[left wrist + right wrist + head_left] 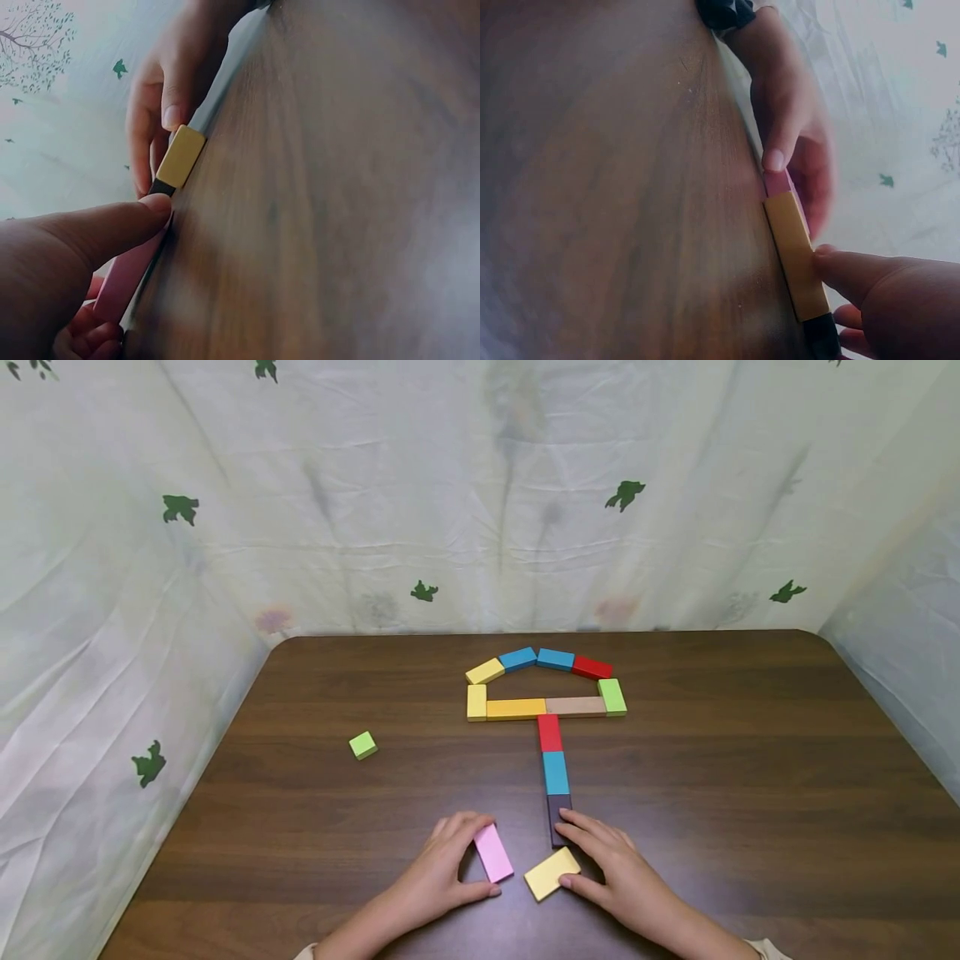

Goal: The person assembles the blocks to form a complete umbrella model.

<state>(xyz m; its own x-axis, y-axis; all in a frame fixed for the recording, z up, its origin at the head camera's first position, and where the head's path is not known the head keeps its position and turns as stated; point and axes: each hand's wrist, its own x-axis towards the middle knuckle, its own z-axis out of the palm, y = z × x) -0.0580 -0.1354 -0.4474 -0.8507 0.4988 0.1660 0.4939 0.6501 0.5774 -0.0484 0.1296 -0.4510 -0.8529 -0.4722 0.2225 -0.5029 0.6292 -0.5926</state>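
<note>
My left hand (442, 864) has a pink block (493, 853) between its fingers and thumb, the fingertips at the far end and the thumb by the near end. To its right lies a light yellow block (547, 877), set at a slant. My right hand (615, 868) touches this block's right corner with its thumb, while its fingertips rest on a dark block (558, 810). That dark block ends a straight line with a blue block (555, 772) and a red block (550, 732). In the right wrist view, the yellow block (795, 255) overlaps part of the pink one.
Beyond the line, a closed outline of blocks includes an orange block (516, 709), a tan block (576, 706) and a green block (612, 697). A small lime block (363, 745) lies apart on the left of the brown table (300, 827). Pale printed curtains (465, 510) surround the table.
</note>
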